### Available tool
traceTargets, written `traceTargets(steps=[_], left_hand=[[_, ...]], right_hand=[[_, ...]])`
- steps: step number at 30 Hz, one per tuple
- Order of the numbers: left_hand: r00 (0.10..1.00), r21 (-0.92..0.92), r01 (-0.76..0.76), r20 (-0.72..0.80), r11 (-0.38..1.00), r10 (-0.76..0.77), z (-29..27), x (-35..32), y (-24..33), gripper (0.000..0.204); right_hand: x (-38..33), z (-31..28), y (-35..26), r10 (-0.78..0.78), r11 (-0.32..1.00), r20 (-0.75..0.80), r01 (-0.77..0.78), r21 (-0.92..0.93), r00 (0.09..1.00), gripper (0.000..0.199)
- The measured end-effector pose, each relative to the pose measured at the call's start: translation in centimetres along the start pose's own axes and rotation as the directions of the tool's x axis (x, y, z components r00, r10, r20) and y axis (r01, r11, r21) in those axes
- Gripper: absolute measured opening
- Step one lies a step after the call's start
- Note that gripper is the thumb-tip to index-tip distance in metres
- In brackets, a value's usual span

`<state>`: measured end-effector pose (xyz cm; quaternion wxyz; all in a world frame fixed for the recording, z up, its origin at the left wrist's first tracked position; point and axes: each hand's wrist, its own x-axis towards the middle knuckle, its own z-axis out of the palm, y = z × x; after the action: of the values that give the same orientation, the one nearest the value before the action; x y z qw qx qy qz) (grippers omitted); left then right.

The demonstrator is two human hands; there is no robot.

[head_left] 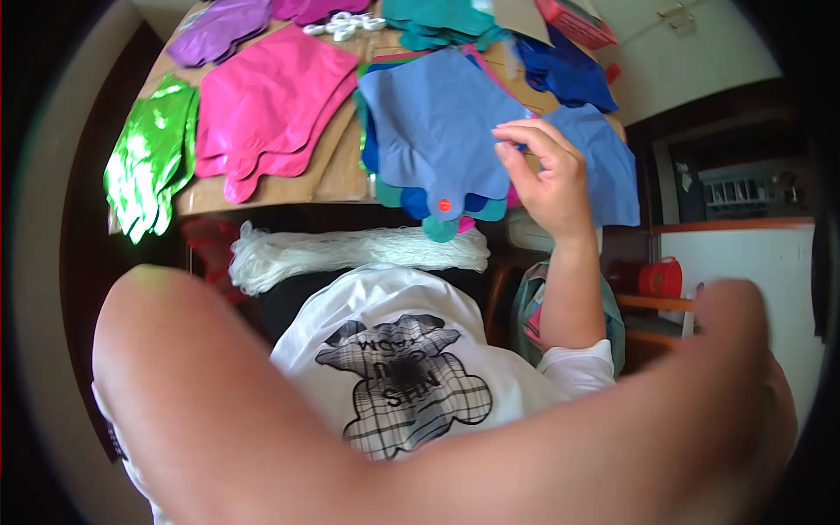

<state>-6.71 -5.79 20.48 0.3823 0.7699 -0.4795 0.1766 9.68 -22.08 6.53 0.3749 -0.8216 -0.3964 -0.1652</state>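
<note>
My right hand (549,179) is raised over the right edge of a flat light-blue foil balloon (442,118), its thumb and forefinger nearly meeting in a pinch. Anything between the fingertips is too small to make out. The blue balloon lies on top of a stack of other colours and has a red mark on its tab. Close to the camera, my left arm (219,394) is bent and blurred across the lower picture. My left hand (700,350) reaches toward the right rim, with its fingers smeared by motion. A hank of white string (350,249) lies across my lap at the table edge.
Pink foil balloons (271,96) and shiny green ones (153,157) lie on the left of the cardboard-topped table (337,171). Purple (219,31), teal (437,22) and dark-blue (569,70) piles are behind. Another light-blue balloon (608,162) hangs at the right edge.
</note>
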Motion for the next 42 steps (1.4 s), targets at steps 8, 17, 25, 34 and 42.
traceTargets(steps=[8, 17, 25, 34, 42], left_hand=[[0.996, -0.165, 0.090, 0.041, 0.982, -0.085, 0.4, 0.9, 0.3, 0.034], [0.987, 0.214, 0.145, 0.032, 0.966, -0.156, -6.3, -2.2, 1.2, 0.040], [0.944, 0.317, -0.127, -0.254, 0.940, 0.213, 0.8, -2.4, -2.0, 0.040], [0.964, -0.583, 0.217, 0.004, 0.783, -0.264, 0.1, 2.3, -0.2, 0.015], [0.951, -0.911, 0.009, -0.119, 0.412, -0.285, 2.9, -0.2, -2.1, 0.040]], right_hand=[[-0.3, 0.1, 0.1, 0.084, 0.996, 0.008, -0.085, 0.037, 0.996, 0.007], [0.2, -1.5, 4.4, 0.234, 0.972, 0.016, -0.234, -0.019, 0.972, 0.011], [1.7, -0.8, 7.0, 0.317, 0.943, 0.017, -0.313, -0.110, 0.948, 0.015], [3.4, -0.4, 9.7, 0.436, 0.887, 0.054, -0.419, -0.195, 0.898, 0.018], [5.3, 0.4, 14.7, 0.508, 0.842, 0.234, -0.419, -0.340, 0.829, 0.043]])
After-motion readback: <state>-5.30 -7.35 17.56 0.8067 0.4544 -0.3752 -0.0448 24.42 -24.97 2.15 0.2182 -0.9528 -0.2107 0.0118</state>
